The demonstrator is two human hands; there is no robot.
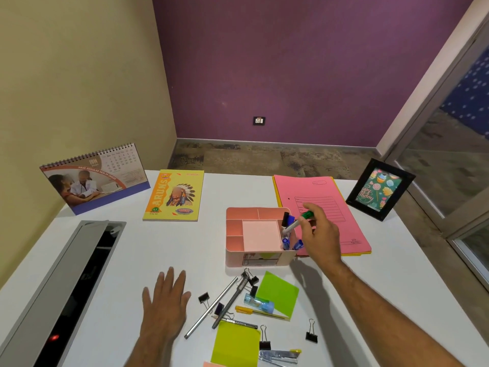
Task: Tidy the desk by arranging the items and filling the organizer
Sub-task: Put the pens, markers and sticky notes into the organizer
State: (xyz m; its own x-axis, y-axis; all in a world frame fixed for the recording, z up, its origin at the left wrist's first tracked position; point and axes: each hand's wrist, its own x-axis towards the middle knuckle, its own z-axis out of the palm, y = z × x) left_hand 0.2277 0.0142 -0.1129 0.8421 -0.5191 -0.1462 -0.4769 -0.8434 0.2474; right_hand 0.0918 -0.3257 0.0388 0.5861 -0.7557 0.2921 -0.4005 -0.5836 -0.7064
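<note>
Purple and beige walls meet behind a white desk (370, 300) in the head view. At the desk's centre stands the pink organizer (258, 235), with a pale pink note pad (260, 235) in its middle compartment and blue and black markers (287, 234) upright in its right-hand one. The right hand (321, 234), at 3 o'clock of the organizer, pinches a green-capped marker (299, 222) between thumb and fingers, the marker tilted with its lower end in that right compartment. The left hand (165, 300) lies flat on the desk at 7 o'clock of the organizer, fingers straight and spread, holding nothing. At 6 o'clock lie loose pens (211, 308), binder clips (311, 332), green sticky notes (277, 294) and a stapler (280, 356). A pink folder (330, 197) sits at 2 o'clock, a yellow notebook (174, 196) at 10 o'clock, a desk calendar (92, 178) beyond it, and a framed card (379, 189) far right.
</note>
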